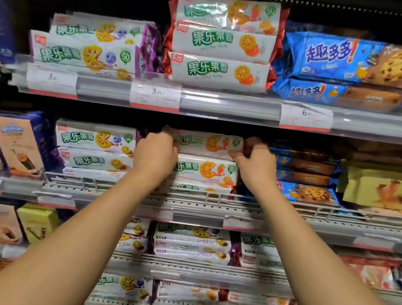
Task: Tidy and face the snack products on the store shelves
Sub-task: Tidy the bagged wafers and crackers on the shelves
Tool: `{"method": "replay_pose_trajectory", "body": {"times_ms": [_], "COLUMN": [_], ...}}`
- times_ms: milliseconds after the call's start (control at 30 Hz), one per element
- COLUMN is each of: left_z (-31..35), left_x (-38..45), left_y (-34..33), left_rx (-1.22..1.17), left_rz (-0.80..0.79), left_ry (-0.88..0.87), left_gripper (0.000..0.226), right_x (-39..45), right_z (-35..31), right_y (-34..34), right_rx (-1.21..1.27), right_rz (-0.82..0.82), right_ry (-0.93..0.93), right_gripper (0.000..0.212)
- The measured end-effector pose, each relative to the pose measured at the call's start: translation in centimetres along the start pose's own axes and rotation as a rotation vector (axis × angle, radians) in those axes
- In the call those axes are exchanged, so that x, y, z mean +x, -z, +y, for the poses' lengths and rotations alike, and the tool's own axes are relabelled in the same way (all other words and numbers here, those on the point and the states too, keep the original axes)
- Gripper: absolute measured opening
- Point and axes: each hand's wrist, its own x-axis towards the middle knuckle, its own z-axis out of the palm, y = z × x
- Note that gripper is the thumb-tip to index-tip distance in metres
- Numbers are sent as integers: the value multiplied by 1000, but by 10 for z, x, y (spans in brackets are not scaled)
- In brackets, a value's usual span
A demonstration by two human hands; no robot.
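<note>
On the middle shelf, a white biscuit pack with green lettering and an orange fruit picture (210, 143) lies on top of a stack of like packs (205, 170). My left hand (155, 152) grips the top pack's left end. My right hand (256, 162) grips its right end, fingers curled over the top edge. The pack's two ends are hidden under my fingers.
A stack of blueberry biscuit packs (94, 148) sits left of my hands, blue cookie packs (305, 176) to the right. A wire fence (214, 196) runs along the shelf front. The upper shelf (226, 104) with price tags hangs close above. Boxes (15, 140) stand far left.
</note>
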Motion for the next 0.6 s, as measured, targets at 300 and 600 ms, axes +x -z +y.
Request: {"method": "replay_pose_trajectory", "body": {"times_ms": [300,600], "left_z": [-4,-15], "left_x": [4,-69], "left_y": [-6,-35], "left_rx": [-69,-226], "left_rz": [78,309], "left_ry": [16,-309], "left_gripper": [30,50], "right_x": [-12,-84], "right_z": [6,78], "right_y": [11,20], "right_rx": [133,-46], "right_rz": [-15,214], "right_ry": [66,377], "right_gripper": [51,36]}}
